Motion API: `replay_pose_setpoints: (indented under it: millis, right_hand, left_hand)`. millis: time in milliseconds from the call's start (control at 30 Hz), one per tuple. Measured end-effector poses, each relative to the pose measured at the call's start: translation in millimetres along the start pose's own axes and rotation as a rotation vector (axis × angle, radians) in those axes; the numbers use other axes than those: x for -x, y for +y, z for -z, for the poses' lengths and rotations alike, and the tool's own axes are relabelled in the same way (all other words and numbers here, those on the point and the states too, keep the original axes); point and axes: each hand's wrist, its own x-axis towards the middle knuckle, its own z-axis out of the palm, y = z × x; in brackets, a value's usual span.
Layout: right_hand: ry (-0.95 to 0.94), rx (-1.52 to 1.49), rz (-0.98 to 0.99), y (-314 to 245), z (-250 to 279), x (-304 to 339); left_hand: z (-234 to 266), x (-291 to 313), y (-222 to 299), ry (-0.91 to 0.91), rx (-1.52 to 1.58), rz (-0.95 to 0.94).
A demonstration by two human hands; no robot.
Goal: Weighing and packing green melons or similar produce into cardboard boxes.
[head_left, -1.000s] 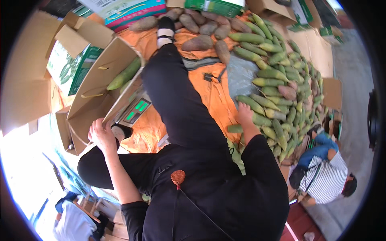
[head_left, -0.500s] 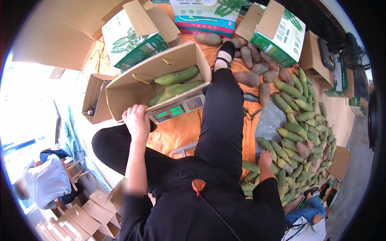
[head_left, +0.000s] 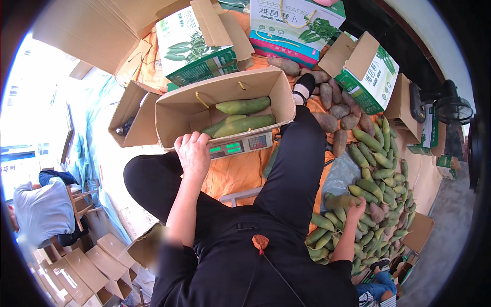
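An open cardboard box (head_left: 179, 113) rests on a digital scale (head_left: 258, 141) between my knees, with long green radishes (head_left: 243, 106) lying inside. My left hand (head_left: 193, 154) grips the near rim of this box, its fingers hooked over the edge. To my right, my right hand (head_left: 357, 209) closes on one end of a green radish (head_left: 338, 201), slightly blurred, just above a large heap of green radishes (head_left: 381, 176). Its other end points left over the grey plastic sheet (head_left: 337, 171).
Brown-skinned tubers (head_left: 327, 123) lie beyond my right foot. Printed boxes (head_left: 194, 48) stand at the far side, another (head_left: 368, 74) at far right. A black fan (head_left: 452, 105) stands at the right. One person (head_left: 43, 210) is at lower left, another (head_left: 378, 289) at lower right.
My right hand, earlier down on the heap, now holds a green radish raised a little. My left hand stays on the box rim. The whole view has shifted slightly.
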Motion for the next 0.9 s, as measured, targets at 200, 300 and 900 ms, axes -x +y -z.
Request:
replay_pose_setpoints:
  millis: [200, 300, 900]
  right_hand:
    - [0.095, -0.515, 0.275, -172.2, 32.9, -3.1]
    - [0.051, -0.740, 0.417, -249.8, 65.1, 0.2]
    - [-0.632, -0.919, 0.764, -471.6, -123.3, 131.2]
  left_hand:
    - [-1.1, 1.2, -3.6, 0.012, 0.010, -0.006]
    - [-4.1, 0.4, -4.8, 0.012, -0.001, -0.019]
    - [-0.1, 1.3, -4.7, 0.024, 0.022, -0.023]
